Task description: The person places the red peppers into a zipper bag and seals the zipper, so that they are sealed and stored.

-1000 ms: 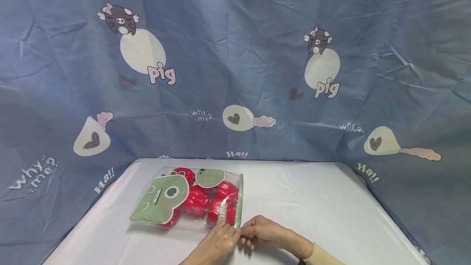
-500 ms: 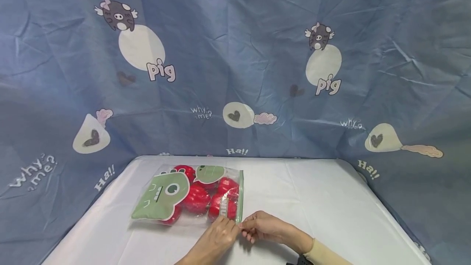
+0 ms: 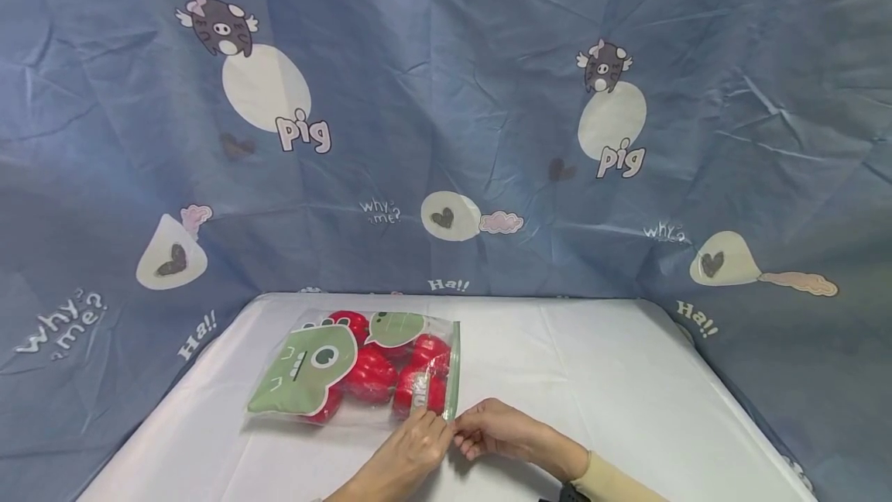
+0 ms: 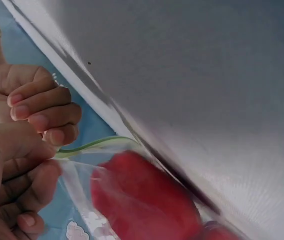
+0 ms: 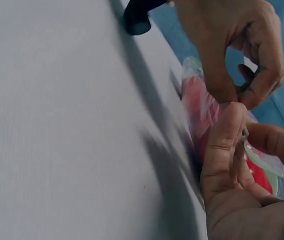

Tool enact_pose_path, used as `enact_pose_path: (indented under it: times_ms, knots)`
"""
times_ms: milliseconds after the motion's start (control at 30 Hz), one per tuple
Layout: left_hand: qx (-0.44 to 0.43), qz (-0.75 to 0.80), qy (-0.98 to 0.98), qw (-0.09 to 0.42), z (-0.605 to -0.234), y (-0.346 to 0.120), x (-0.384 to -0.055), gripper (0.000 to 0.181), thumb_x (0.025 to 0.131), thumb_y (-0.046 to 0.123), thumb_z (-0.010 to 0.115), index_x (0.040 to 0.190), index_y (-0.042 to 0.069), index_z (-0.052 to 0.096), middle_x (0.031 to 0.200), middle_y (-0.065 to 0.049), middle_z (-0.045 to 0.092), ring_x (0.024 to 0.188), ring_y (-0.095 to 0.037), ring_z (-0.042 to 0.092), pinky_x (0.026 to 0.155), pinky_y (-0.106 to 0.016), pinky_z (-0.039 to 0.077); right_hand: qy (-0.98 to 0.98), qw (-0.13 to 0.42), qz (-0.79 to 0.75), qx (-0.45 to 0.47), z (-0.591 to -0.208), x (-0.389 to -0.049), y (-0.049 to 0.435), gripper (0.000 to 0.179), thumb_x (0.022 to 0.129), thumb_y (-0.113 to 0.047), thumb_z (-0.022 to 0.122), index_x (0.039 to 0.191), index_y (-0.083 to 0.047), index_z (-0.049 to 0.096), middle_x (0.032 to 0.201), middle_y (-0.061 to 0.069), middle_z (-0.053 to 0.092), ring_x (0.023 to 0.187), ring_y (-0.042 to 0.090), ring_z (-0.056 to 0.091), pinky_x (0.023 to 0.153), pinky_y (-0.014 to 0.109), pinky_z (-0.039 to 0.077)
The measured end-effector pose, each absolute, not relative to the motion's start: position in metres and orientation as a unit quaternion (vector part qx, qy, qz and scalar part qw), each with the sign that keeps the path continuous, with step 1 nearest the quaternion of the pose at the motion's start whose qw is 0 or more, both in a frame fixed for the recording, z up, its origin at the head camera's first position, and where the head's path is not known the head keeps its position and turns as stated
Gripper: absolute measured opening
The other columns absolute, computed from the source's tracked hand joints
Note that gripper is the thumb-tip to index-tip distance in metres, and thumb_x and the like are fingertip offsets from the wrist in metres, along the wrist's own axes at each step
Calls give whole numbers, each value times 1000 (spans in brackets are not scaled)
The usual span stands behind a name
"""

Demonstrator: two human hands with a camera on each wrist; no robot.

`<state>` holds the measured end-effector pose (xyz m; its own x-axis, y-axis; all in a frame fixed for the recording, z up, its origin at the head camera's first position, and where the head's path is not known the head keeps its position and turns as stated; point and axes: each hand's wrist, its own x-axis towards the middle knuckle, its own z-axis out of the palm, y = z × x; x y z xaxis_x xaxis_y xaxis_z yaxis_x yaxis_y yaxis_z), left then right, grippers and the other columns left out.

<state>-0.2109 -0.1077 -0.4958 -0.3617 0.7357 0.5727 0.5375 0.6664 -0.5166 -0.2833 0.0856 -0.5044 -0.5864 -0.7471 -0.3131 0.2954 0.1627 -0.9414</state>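
Note:
A clear zip bag [image 3: 300,390] with a green cartoon monster print lies on its side, filled with several red bell peppers [image 3: 369,375]. Its green zip strip [image 3: 454,370] runs along the right end. At the near corner of that strip, my left hand [image 3: 416,444] pinches the bag's edge. Right beside it, my right hand [image 3: 498,432] pinches the end of the strip between thumb and forefinger, its other fingers curled. The right wrist view shows the strip's end [image 5: 244,134] between thumb and finger. Both hands' fingertips nearly meet there.
A white-covered table [image 3: 592,386] lies under the bag and reaches to both sides. Behind it hangs a blue curtain [image 3: 488,138] with pig prints. A dark band [image 3: 573,493] sits at the right wrist, below a cream sleeve [image 3: 616,483].
The head view has tipped slightly, so bag and hands appear a little higher. Both hands keep their pinch at the same corner, with hardly any movement.

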Motion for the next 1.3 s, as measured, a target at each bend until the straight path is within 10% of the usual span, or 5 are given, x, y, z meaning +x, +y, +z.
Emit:
enact_pose_path:
  times_ms: [467,733,1033,1300]
  knots:
    - [-411,35,-809,419,-491,-109,-217,14,85,11,49,86,12,63,76,4,59,72,-10,52,74,-25,41,605,455,-630,-173,-503,-285,93,19,93,-27,58,84,-11,66,72,-9,64,60,-2,59,60,16,51]
    - [-424,86,-790,435,-493,-106,-213,50,99,1,15,82,13,60,76,4,55,74,-9,53,73,-24,43,628,410,-639,-171,-508,-282,87,18,93,-24,57,80,-12,63,71,-9,61,60,-1,53,57,15,46]
    - [-445,51,-793,412,-493,-103,-210,47,101,11,19,80,16,60,73,7,54,72,-7,53,71,-22,41,671,326,-657,-107,-517,-296,83,20,91,-25,62,77,-10,61,71,-5,59,62,3,51,57,17,45]
    - [-453,52,-788,414,-495,-104,-210,9,82,13,51,78,16,58,71,8,52,70,-5,51,70,-22,41,683,296,-661,-90,-522,-308,82,21,90,-25,64,83,-5,64,72,-3,62,61,3,55,57,17,48]
